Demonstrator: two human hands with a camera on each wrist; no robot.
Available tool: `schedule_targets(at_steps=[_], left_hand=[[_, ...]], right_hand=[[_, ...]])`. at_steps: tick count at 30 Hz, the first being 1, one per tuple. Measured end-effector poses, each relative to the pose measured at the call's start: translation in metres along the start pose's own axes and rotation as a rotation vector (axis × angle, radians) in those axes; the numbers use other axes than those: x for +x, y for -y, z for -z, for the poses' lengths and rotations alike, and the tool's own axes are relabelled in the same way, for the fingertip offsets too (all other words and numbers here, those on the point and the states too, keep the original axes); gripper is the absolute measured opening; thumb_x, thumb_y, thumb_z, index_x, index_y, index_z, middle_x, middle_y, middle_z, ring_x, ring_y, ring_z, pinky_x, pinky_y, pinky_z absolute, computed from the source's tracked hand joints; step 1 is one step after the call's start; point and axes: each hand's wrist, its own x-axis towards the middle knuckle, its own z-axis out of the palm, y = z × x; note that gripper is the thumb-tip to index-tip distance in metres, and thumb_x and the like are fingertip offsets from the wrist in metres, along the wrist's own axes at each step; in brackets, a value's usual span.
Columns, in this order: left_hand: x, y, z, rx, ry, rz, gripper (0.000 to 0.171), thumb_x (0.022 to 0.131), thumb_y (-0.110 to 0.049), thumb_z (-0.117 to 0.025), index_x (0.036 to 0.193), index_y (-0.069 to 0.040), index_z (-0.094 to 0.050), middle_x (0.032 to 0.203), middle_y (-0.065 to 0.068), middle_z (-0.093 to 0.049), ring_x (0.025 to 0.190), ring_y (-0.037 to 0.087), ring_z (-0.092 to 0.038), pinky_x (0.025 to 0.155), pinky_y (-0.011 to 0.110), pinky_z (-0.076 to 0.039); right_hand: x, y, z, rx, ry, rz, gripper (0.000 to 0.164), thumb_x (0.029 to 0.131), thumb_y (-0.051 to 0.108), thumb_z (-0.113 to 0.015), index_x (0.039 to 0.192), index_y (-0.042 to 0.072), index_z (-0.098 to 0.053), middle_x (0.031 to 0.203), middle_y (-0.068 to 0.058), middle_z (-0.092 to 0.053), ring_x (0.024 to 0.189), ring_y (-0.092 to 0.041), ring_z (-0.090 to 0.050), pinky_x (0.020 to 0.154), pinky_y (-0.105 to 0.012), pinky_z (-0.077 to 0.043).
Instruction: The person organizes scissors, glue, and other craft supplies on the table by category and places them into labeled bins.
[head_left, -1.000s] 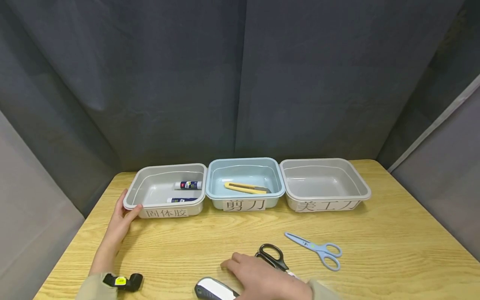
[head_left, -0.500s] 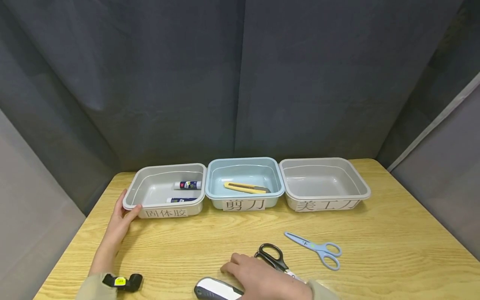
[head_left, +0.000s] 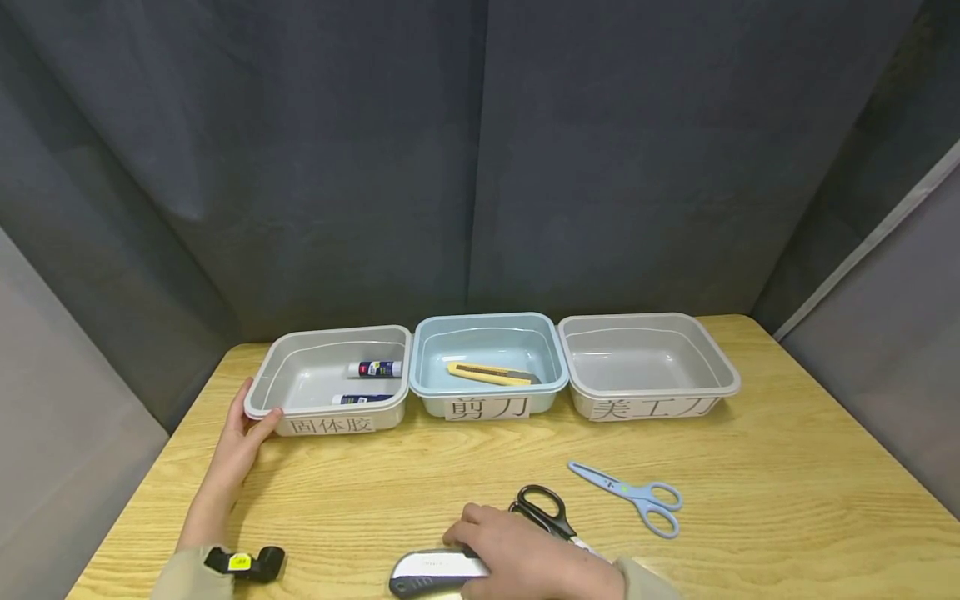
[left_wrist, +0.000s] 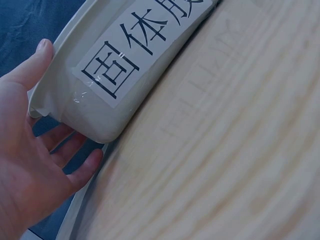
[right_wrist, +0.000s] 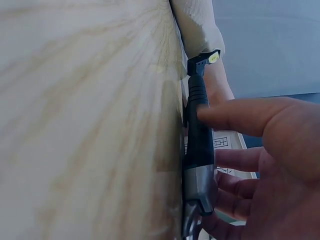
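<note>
At the left end of the row, my left hand (head_left: 242,446) grips the corner of a grey plastic bin (head_left: 392,420). Its thumb lies over the rim and the other fingers reach round the side, as the left wrist view shows. Near the table's front, my right hand (head_left: 525,557) pinches a grey-and-black utility knife (head_left: 438,573) between thumb and fingers. In the right wrist view the thumb presses the knife's black handle (right_wrist: 199,142), low along the tabletop. Black-handled scissors (head_left: 561,527) lie just beyond that hand, their blades partly hidden by it.
Light blue scissors (head_left: 637,495) lie right of the black pair. Two glue sticks (head_left: 378,369) are in the left bin. A yellow cutter (head_left: 491,374) lies in the blue middle bin (head_left: 558,388). Another grey bin (head_left: 731,390) stands at right. Dark curtains (head_left: 480,167) hang behind.
The utility knife has turned under my right hand, from slanting to lying nearly sideways, and its body shows more. My left hand has stayed on the bin.
</note>
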Motion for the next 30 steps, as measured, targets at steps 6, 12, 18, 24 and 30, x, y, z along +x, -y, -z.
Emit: schedule_targets(at_steps=[6,12,18,24,30], left_hand=[[-0.0005,-0.0006,0.0003,0.003,0.0,0.005,0.078,0.092,-0.032,-0.052,0.147,-0.024,0.003,0.152,0.015,-0.008,0.132,0.03,-0.013,0.108,0.053,-0.005],[-0.0009,-0.002,0.0008,0.015,0.0,0.012,0.079,0.092,-0.033,-0.052,0.147,-0.024,0.004,0.152,0.015,-0.007,0.134,0.031,-0.012,0.108,0.053,-0.004],[-0.0002,-0.0015,0.0008,0.018,-0.002,0.016,0.079,0.092,-0.033,-0.052,0.147,-0.024,0.004,0.152,0.015,-0.007,0.134,0.032,-0.011,0.108,0.053,-0.004],[-0.0004,-0.0025,-0.0002,0.014,0.002,0.01,0.079,0.092,-0.033,-0.052,0.147,-0.026,0.004,0.152,0.014,-0.006,0.134,0.03,-0.011,0.109,0.052,-0.004],[-0.0009,-0.0025,0.0,0.017,0.001,0.009,0.079,0.092,-0.033,-0.052,0.147,-0.026,0.004,0.152,0.014,-0.005,0.135,0.03,-0.01,0.109,0.052,-0.003]], right_hand=[[-0.0005,-0.0003,-0.0007,0.016,0.006,-0.015,0.049,0.069,0.03,-0.073,0.115,0.024,-0.056,0.104,0.014,-0.05,0.084,0.001,-0.046,0.072,-0.017,-0.041],[-0.0003,0.0,-0.0007,0.032,-0.004,-0.006,0.047,0.068,0.023,-0.072,0.112,0.025,-0.058,0.101,0.015,-0.05,0.083,0.002,-0.045,0.071,-0.016,-0.04],[0.0,-0.0016,-0.0006,0.091,0.009,-0.006,0.045,0.07,0.021,-0.07,0.113,0.026,-0.058,0.1,0.015,-0.049,0.083,0.002,-0.044,0.069,-0.016,-0.039],[-0.0013,-0.0041,-0.0027,0.087,-0.039,0.035,0.044,0.07,0.019,-0.069,0.112,0.025,-0.059,0.097,0.014,-0.049,0.082,0.001,-0.043,0.068,-0.015,-0.039],[-0.0013,-0.003,-0.0019,0.081,-0.024,0.036,0.042,0.073,0.019,-0.07,0.113,0.024,-0.058,0.101,0.014,-0.05,0.086,0.001,-0.044,0.07,-0.016,-0.039]])
